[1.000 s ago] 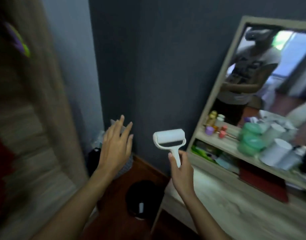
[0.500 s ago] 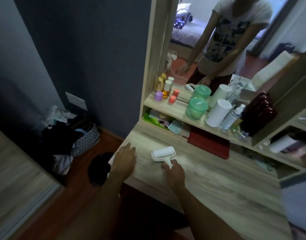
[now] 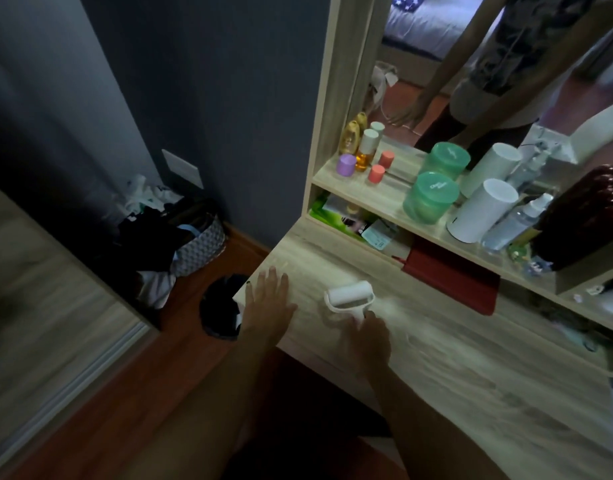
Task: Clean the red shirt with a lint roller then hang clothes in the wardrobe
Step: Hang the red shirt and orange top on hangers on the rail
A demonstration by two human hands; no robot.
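Lint roller [image 3: 350,295]: white, lying on the pale wood-grain surface [image 3: 454,358] with its roll end pointing away from the person and its handle end toward them. The handle is under the fingers of the right hand.

Right hand [image 3: 367,336]: on the surface, just behind the roller, fingers curled over the handle; the grip itself is hidden beneath the hand and somewhat blurred.

Left hand [image 3: 268,301]: flat on the surface near its left corner, fingers straight and spread, holding nothing. It lies to the left of the roller, apart from it, with bare surface between.

Shelf [image 3: 374,197]: above the back of the surface, under a mirror [image 3: 471,57]. Carries a purple pot [image 3: 346,164], an amber bottle [image 3: 364,150], a coral pot [image 3: 376,173], a green lidded jar [image 3: 430,197], a white cylinder [image 3: 482,211] and a clear spray bottle [image 3: 520,221].

Red folder [image 3: 450,275]: flat at the back of the surface, below the shelf, well apart from both hands.

Laundry basket [image 3: 197,244]: on the floor against the dark wall, left of the surface, heaped with dark and white clothes.

Black bin [image 3: 220,308]: on the floor, just beside the surface's left corner.
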